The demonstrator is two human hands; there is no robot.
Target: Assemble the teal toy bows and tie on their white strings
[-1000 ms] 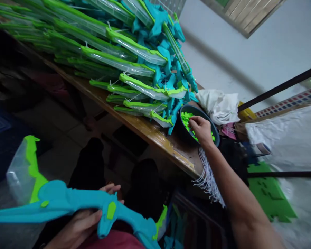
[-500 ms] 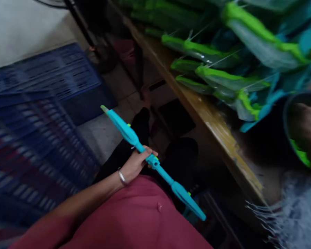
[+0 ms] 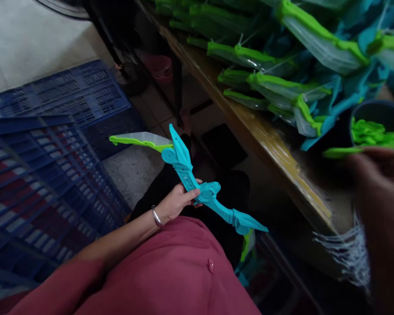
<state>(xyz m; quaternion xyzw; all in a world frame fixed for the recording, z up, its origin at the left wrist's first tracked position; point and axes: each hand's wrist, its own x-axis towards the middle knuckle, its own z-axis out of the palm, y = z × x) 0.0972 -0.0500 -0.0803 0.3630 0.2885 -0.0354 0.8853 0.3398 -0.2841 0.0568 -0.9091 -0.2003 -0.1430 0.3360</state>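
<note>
My left hand (image 3: 179, 201), with a bracelet at the wrist, is closed around the middle of a turquoise toy bow (image 3: 184, 173). The bow has a green-edged, clear limb at its far-left end and a green piece at its near-right end. My right hand (image 3: 379, 179), blurred at the right edge, pinches a flat bright green plastic piece (image 3: 340, 152). Right behind that hand stands a dark bucket (image 3: 353, 118) holding many similar green pieces (image 3: 374, 133).
Many turquoise and green toy bows (image 3: 276, 89) are piled on a wooden table (image 3: 269, 148). White strings (image 3: 351, 245) hang over its near corner. Blue plastic crates (image 3: 36, 175) stand at left, and a pink bin (image 3: 159, 68) sits on the floor beyond.
My right hand has come out of the bucket with a green piece. My left hand has turned the bow, so its broad face and far limb now show.
</note>
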